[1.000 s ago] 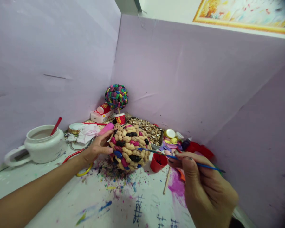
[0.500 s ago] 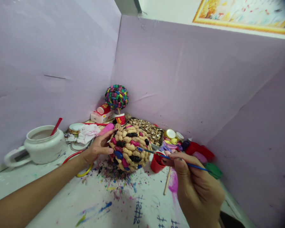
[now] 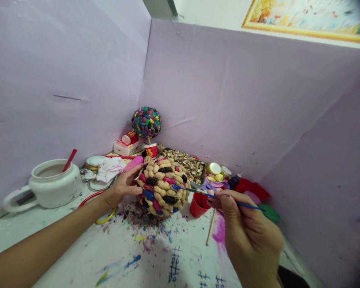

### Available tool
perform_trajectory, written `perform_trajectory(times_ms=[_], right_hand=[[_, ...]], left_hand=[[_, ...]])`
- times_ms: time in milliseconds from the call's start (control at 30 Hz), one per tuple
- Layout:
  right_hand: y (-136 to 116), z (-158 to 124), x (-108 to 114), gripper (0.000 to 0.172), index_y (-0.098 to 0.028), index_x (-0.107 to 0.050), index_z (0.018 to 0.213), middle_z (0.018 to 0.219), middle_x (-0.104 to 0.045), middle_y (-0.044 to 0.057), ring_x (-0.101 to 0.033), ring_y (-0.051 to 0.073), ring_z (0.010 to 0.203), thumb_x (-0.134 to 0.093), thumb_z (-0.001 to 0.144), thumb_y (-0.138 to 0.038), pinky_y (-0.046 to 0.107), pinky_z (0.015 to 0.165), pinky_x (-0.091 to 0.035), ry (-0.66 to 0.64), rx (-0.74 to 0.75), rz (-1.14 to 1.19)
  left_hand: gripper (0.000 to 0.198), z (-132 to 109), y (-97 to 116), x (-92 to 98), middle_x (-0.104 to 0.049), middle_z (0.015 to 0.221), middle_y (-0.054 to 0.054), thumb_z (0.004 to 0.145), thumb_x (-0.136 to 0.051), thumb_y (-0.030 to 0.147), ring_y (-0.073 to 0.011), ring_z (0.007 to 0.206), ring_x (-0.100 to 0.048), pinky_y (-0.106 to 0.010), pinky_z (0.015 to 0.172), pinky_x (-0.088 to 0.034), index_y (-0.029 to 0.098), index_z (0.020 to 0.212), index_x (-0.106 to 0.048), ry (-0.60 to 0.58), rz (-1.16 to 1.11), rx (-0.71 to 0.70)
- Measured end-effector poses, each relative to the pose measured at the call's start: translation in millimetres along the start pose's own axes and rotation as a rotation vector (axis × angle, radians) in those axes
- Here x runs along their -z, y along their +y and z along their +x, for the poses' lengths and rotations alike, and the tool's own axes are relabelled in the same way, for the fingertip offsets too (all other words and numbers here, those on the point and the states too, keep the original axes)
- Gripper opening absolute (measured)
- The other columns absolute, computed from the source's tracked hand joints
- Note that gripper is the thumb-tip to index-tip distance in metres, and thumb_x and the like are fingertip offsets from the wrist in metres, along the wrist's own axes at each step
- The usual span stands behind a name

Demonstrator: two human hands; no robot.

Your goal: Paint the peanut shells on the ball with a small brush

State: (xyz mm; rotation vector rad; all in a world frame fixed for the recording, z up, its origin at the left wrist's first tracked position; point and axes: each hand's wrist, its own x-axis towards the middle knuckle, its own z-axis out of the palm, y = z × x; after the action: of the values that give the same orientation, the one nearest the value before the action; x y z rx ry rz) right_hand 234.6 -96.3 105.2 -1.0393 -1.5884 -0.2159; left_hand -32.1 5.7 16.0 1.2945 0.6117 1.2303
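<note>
A ball covered in peanut shells (image 3: 163,186) stands on the table, mostly bare tan with some shells painted black, magenta and blue. My left hand (image 3: 126,187) steadies its left side, thumb on the near face and fingers curving behind the top, partly hidden. Between the thumb and fingers of my right hand (image 3: 242,228) is a thin blue paintbrush (image 3: 211,195), held level. Its tip touches a peanut right of the ball's middle, where wet blue paint shows. Just below the brush is a red cup (image 3: 198,206) with dark contents.
Behind stands a finished-looking multicoloured ball (image 3: 146,122) on a stick in a red paper cup (image 3: 151,150). A tray of shells (image 3: 187,162) lies beyond the ball. At left is a white handled pot (image 3: 56,184); at right, a wooden stick (image 3: 210,228) and paint lids (image 3: 215,168).
The blue patch at the brush tip has grown a little. Brush and right hand have shifted only slightly; the left hand keeps its place on the ball.
</note>
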Motion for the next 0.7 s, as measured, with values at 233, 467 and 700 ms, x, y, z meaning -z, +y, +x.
perform_trajectory(times_ms=[233, 467, 700], right_hand=[[-2.6, 0.0, 1.3, 0.011, -0.021, -0.067, 0.086, 0.068, -0.071, -0.002, -0.068, 0.01, 0.057, -0.056, 0.089, -0.02, 0.017, 0.053, -0.054, 0.0, -0.011, 0.019], [-3.1, -1.7, -1.9, 0.012, -0.022, -0.067, 0.086, 0.067, -0.07, -0.003, -0.067, 0.01, 0.058, -0.056, 0.089, -0.018, 0.016, 0.052, -0.052, 0.003, -0.053, 0.091], [-2.6, -3.1, -4.1, 0.011, -0.023, -0.068, 0.088, 0.069, -0.072, -0.004, -0.069, 0.009, 0.058, -0.057, 0.088, -0.019, 0.014, 0.053, -0.054, 0.018, -0.093, 0.123]], left_hand=[[0.086, 1.4, 0.8, -1.2, -0.053, 0.144, -0.006, 0.057, -0.081, 0.029, -0.0395, 0.136, -0.038, -0.043, 0.106, -0.042, 0.026, 0.138, -0.052, 0.002, 0.019, -0.017], [0.087, 0.8, 2.4, -3.5, -0.053, 0.144, -0.005, 0.057, -0.082, 0.027, -0.0387, 0.136, -0.038, -0.042, 0.105, -0.042, 0.026, 0.138, -0.052, -0.004, -0.014, -0.012], [0.086, 0.7, 3.9, -4.9, -0.053, 0.144, -0.004, 0.057, -0.082, 0.026, -0.0379, 0.137, -0.037, -0.04, 0.104, -0.044, 0.027, 0.138, -0.052, -0.01, -0.032, -0.003]])
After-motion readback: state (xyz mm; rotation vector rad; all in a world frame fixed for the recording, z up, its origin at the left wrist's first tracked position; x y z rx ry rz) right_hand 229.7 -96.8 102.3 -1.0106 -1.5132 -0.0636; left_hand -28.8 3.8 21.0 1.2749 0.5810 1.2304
